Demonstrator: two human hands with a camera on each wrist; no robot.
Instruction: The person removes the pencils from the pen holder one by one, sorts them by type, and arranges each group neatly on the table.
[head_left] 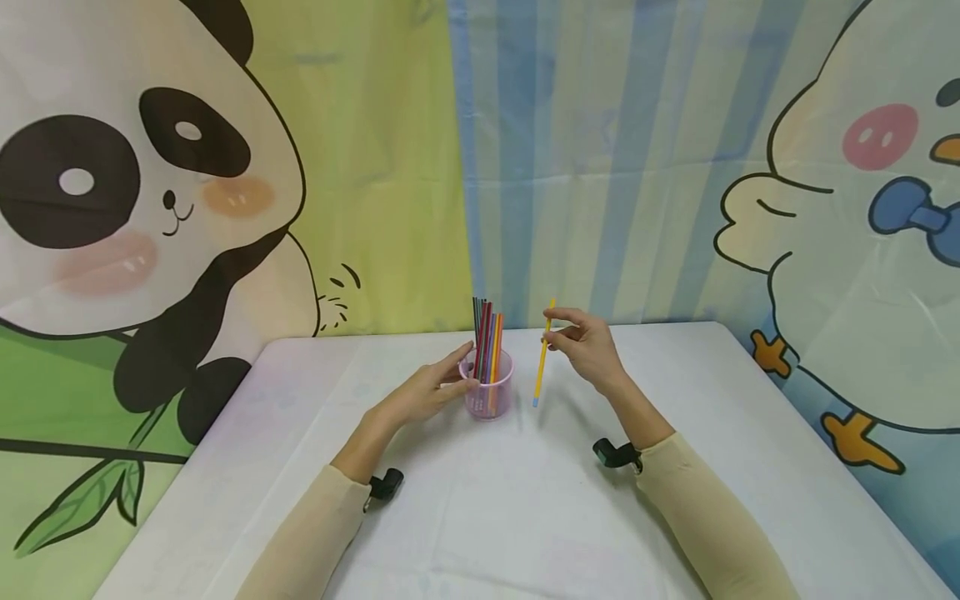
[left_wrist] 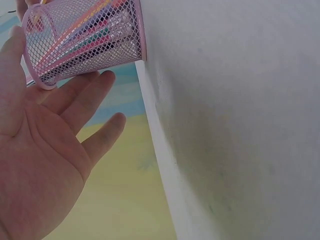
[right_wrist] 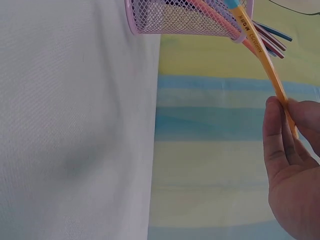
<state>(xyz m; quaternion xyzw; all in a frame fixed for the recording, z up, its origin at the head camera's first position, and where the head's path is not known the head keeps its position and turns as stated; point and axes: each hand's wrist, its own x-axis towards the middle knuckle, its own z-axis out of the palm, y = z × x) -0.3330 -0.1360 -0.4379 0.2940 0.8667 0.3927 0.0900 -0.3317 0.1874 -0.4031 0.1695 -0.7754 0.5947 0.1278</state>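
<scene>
A pink mesh cup stands on the white table, holding several coloured pencils. My left hand lies against the cup's left side, fingers straight and the thumb by the rim. My right hand hovers just right of the cup. It pinches a yellow pencil with a blue end near its top, and the pencil hangs nearly upright above the table.
The table's far edge meets a cartoon backdrop: a panda on the left, blue stripes in the middle, a white bird on the right. A black wrist camera sits on my left arm, another on my right.
</scene>
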